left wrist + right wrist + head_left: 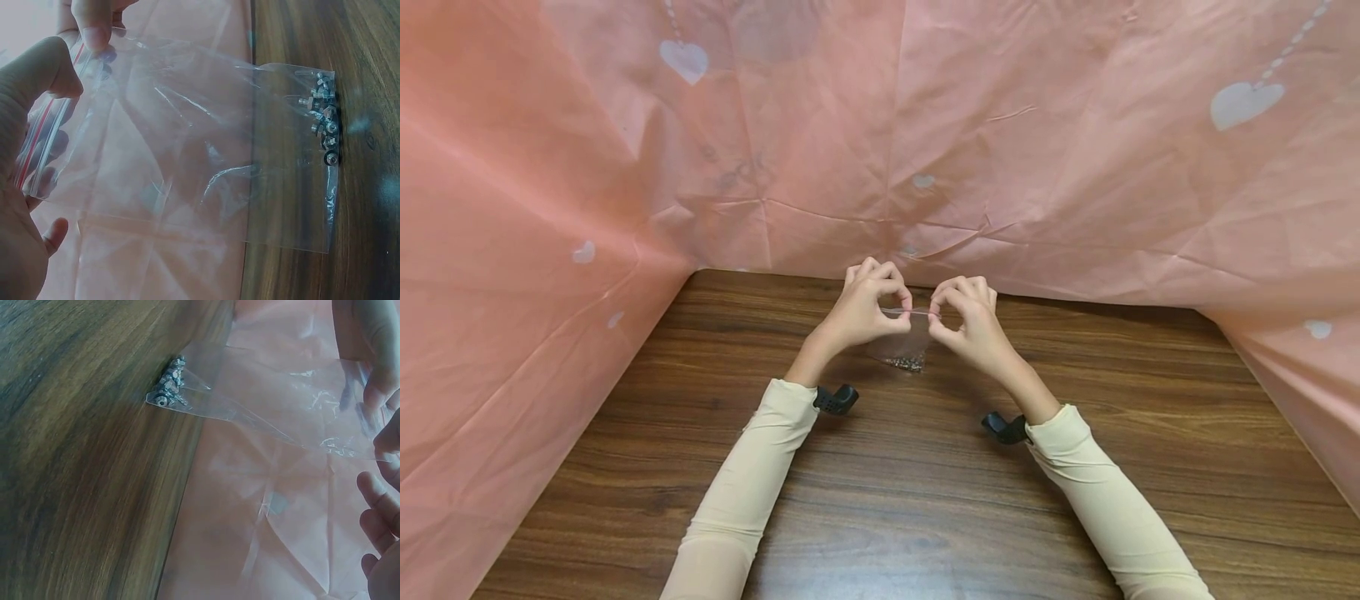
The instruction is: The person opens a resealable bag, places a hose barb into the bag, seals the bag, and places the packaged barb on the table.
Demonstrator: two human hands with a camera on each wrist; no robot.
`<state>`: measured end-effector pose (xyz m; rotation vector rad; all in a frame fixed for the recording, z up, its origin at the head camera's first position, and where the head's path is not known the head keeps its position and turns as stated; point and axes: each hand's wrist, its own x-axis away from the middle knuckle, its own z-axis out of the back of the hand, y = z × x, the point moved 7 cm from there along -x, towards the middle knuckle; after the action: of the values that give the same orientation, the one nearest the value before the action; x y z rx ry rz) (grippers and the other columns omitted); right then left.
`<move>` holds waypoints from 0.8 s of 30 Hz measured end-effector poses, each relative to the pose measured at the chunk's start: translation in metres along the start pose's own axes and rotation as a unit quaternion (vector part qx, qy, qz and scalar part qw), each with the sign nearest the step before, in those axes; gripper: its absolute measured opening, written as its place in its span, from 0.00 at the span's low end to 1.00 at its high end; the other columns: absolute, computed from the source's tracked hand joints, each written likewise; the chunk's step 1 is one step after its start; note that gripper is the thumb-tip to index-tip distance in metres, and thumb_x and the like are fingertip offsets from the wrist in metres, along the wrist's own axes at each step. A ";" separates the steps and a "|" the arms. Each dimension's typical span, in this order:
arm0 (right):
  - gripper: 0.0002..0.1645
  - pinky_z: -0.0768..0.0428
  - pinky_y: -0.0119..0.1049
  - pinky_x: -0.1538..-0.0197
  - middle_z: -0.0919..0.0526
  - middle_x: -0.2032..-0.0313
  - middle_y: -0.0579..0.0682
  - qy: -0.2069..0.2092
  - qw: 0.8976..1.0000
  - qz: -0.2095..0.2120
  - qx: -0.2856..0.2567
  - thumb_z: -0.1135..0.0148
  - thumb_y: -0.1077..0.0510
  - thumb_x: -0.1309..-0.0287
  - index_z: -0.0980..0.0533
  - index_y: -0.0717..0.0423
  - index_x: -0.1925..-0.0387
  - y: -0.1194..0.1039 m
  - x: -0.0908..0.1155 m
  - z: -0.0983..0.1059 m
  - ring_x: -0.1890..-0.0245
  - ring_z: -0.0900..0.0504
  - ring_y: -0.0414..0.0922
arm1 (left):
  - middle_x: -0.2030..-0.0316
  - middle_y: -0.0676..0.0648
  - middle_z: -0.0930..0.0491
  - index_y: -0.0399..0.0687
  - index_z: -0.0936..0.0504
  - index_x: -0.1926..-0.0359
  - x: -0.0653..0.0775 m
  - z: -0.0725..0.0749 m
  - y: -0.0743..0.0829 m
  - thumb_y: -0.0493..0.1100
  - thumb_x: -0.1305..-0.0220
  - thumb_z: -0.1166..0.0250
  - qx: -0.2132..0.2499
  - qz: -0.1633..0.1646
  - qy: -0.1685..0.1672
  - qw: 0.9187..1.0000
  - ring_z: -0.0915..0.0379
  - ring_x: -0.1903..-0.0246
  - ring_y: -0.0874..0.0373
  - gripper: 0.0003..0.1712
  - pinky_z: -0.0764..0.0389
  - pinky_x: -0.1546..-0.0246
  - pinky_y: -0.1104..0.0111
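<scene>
A clear zip-lock bag (181, 137) with a red line along its seal hangs between both hands. Several small metal screws (325, 119) have gathered in one bottom corner of it, low over the wooden table. My left hand (867, 307) pinches the top edge between thumb and forefinger. At the other end of that edge, my right hand (968, 321) pinches it the same way, thumb below and forefinger above. In the right wrist view the bag (275, 394) slants down to its corner of screws (169, 384).
Dark wood-grain table (880, 500) spreads beneath the arms. A pink sheet with white hearts (820, 150) rises behind the hands and along both sides. Black wrist cameras (837, 399) sit on both wrists, next to cream sleeves (730, 500).
</scene>
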<state>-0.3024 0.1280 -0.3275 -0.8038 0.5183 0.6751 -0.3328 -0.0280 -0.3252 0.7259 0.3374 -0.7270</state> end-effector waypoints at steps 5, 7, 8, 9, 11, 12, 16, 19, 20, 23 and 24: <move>0.06 0.44 0.54 0.45 0.19 0.57 0.57 0.001 1.000 0.003 0.007 0.35 0.67 0.50 0.24 0.57 0.71 0.000 0.000 0.000 0.52 0.33 0.57 | 0.63 0.48 0.22 0.55 0.18 0.73 -0.001 -0.001 -0.002 0.42 0.52 0.29 -0.002 0.002 -0.001 1.000 0.38 0.55 0.55 0.05 0.45 0.38 0.49; 0.06 0.44 0.54 0.45 0.19 0.57 0.57 0.000 1.000 0.004 0.008 0.35 0.67 0.50 0.24 0.57 0.71 0.000 0.000 0.000 0.52 0.33 0.57 | 0.63 0.48 0.22 0.55 0.18 0.73 -0.001 -0.001 -0.003 0.42 0.52 0.29 -0.001 0.005 -0.001 1.000 0.38 0.54 0.55 0.05 0.45 0.38 0.49; 0.06 0.44 0.54 0.45 0.19 0.57 0.57 0.000 1.000 0.003 0.007 0.35 0.67 0.50 0.24 0.57 0.71 0.000 0.000 0.000 0.52 0.33 0.57 | 0.63 0.47 0.22 0.55 0.18 0.73 0.000 0.000 -0.004 0.42 0.52 0.29 0.001 0.006 -0.001 1.000 0.38 0.54 0.55 0.04 0.45 0.38 0.48; 0.06 0.44 0.55 0.44 0.19 0.57 0.57 -0.001 1.000 0.003 0.007 0.35 0.67 0.50 0.24 0.57 0.71 0.000 0.000 0.000 0.52 0.33 0.57 | 0.63 0.47 0.22 0.55 0.18 0.73 0.000 0.000 -0.004 0.42 0.52 0.29 0.003 0.007 -0.001 1.000 0.38 0.54 0.55 0.04 0.45 0.38 0.48; 0.06 0.44 0.55 0.44 0.19 0.57 0.57 -0.001 1.000 0.002 0.007 0.35 0.66 0.51 0.24 0.57 0.71 0.000 0.000 0.000 0.52 0.33 0.57 | 0.63 0.48 0.22 0.55 0.18 0.74 0.000 0.001 -0.004 0.42 0.52 0.29 0.005 0.008 0.000 1.000 0.38 0.54 0.55 0.05 0.45 0.38 0.48; 0.06 0.44 0.55 0.44 0.19 0.57 0.57 -0.002 1.000 0.001 0.008 0.35 0.66 0.51 0.24 0.57 0.71 0.000 0.000 0.000 0.52 0.33 0.57 | 0.63 0.48 0.22 0.55 0.18 0.74 0.000 0.002 -0.003 0.42 0.52 0.29 0.005 0.008 0.000 1.000 0.38 0.54 0.55 0.05 0.45 0.38 0.48; 0.06 0.44 0.55 0.44 0.19 0.57 0.56 -0.004 1.000 -0.001 0.009 0.34 0.66 0.51 0.24 0.56 0.71 0.001 0.000 0.000 0.52 0.33 0.56 | 0.64 0.50 0.23 0.55 0.17 0.74 0.000 0.003 -0.004 0.41 0.52 0.29 0.003 0.009 0.001 1.000 0.38 0.54 0.55 0.05 0.45 0.39 0.49; 0.07 0.44 0.55 0.44 0.19 0.57 0.56 -0.004 1.000 -0.003 0.009 0.34 0.67 0.52 0.24 0.55 0.71 0.003 0.000 0.001 0.52 0.33 0.56 | 0.63 0.50 0.23 0.55 0.17 0.73 0.000 0.004 -0.005 0.41 0.52 0.28 0.004 0.014 0.000 1.000 0.37 0.53 0.54 0.04 0.44 0.39 0.49; 0.07 0.44 0.54 0.44 0.19 0.57 0.56 -0.003 1.000 -0.004 0.009 0.35 0.68 0.52 0.24 0.55 0.71 0.003 0.000 0.001 0.52 0.33 0.56 | 0.63 0.50 0.23 0.55 0.16 0.73 0.000 0.004 -0.006 0.41 0.52 0.28 0.005 0.016 -0.001 1.000 0.37 0.53 0.54 0.04 0.44 0.39 0.49; 0.07 0.44 0.54 0.44 0.19 0.57 0.55 -0.003 1.000 -0.007 0.008 0.35 0.68 0.52 0.24 0.55 0.71 0.005 0.000 0.001 0.52 0.33 0.55 | 0.64 0.51 0.23 0.54 0.16 0.73 0.000 0.005 -0.007 0.42 0.52 0.29 0.005 0.021 -0.002 1.000 0.37 0.52 0.54 0.04 0.44 0.39 0.50; 0.07 0.44 0.54 0.44 0.19 0.57 0.55 -0.003 1.000 -0.008 0.007 0.35 0.68 0.52 0.24 0.55 0.71 0.005 0.000 0.001 0.52 0.33 0.55 | 0.64 0.52 0.23 0.55 0.16 0.73 0.000 0.005 -0.008 0.42 0.52 0.29 0.004 0.022 -0.003 1.000 0.37 0.52 0.54 0.04 0.44 0.39 0.50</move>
<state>-0.3056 0.1312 -0.3294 -0.7908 0.5097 0.6586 -0.3380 -0.0358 -0.3253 0.7363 0.3128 -0.6889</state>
